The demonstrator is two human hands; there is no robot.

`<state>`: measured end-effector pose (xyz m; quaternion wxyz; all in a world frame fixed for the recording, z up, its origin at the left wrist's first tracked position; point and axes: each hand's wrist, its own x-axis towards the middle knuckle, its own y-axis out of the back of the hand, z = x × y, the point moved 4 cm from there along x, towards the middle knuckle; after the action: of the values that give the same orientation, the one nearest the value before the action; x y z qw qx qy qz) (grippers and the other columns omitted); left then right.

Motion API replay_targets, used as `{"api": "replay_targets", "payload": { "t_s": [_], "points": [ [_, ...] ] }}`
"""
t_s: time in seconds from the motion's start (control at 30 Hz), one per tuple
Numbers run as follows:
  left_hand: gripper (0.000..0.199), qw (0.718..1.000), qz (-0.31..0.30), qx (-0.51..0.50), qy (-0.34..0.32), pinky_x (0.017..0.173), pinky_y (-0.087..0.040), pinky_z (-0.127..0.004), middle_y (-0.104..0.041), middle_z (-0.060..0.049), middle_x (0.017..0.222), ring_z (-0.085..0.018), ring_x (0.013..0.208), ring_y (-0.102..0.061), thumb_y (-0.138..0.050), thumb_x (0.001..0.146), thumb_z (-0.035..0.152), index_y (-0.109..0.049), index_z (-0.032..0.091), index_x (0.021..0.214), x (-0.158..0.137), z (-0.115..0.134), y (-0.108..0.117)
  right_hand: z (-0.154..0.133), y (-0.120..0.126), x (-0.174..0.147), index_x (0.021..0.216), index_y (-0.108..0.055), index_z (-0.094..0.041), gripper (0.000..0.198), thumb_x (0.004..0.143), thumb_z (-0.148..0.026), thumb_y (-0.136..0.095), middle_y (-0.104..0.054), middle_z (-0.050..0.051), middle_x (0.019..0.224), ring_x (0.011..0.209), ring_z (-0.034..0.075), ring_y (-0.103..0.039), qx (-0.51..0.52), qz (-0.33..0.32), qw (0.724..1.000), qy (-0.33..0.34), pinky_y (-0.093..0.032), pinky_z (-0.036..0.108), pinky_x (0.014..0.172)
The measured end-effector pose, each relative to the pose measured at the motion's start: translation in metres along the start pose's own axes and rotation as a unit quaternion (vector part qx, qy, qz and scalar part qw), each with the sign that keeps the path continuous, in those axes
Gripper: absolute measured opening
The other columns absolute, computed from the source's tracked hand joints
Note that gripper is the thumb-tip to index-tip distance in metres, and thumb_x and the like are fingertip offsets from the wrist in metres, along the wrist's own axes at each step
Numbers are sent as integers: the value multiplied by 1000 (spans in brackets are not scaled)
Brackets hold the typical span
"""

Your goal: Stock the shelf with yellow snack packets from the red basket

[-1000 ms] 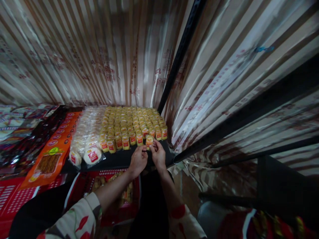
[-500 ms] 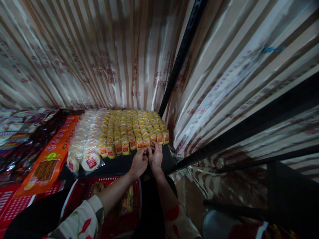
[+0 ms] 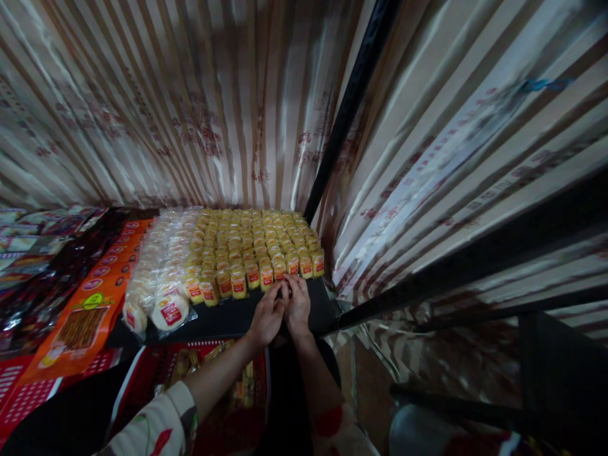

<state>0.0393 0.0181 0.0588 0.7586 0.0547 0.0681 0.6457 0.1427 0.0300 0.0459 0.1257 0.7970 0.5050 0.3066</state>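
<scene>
My left hand [image 3: 266,314] and my right hand [image 3: 297,305] meet at the fingertips just in front of the rows of small yellow wrapped cakes [image 3: 238,282]. The fingers of both are bent inward and closed; what lies between them, if anything, is hidden. The cakes stand upright in tight rows, red labels facing me along the front. To their left are rows of round white pastries [image 3: 170,309] in clear wrappers. Both hands hover over the front strip of the black shelf [image 3: 216,322].
An orange snack packet [image 3: 88,304] lies left of the pastries, beside dark glossy packets [image 3: 33,304]. Below the shelf is a red basket [image 3: 142,373] with wrapped items. A black metal post [image 3: 349,114] rises at the back corner, against striped plastic sheeting [image 3: 228,95].
Both hands have drawn slightly down and closer together, with fingertips now lower against the front row of cakes. The view has shifted slightly.
</scene>
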Motion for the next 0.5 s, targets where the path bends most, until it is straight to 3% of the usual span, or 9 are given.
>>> {"api": "replay_targets", "payload": {
  "t_s": [0.17,0.33,0.5],
  "points": [
    [39,1000,14,4,22,110,-27,-40,-54,-7,129,-22,125,-42,-50,78,18,-57,19,116,0,-5,-2,-2,2,2,107,-63,-21,33,88,-26,-37,-57,10,106,96,18,-56,4,3,1000,13,-48,31,85],
    [41,1000,14,22,-5,110,-27,-38,-51,-9,132,-21,125,-43,-45,81,20,-54,15,120,-2,-1,-1,-2,8,1,111,-62,-17,35,87,-25,-37,-53,12,105,101,20,-51,-50,69,996,18,-44,36,90],
    [40,1000,-17,12,-23,113,-21,-37,-49,-7,134,-20,130,-36,-45,81,21,-55,17,119,3,5,-3,4,0,2,114,-60,-18,38,86,-21,-35,-51,11,109,102,20,-50,-35,17,999,23,-44,37,90]
  ]
}}
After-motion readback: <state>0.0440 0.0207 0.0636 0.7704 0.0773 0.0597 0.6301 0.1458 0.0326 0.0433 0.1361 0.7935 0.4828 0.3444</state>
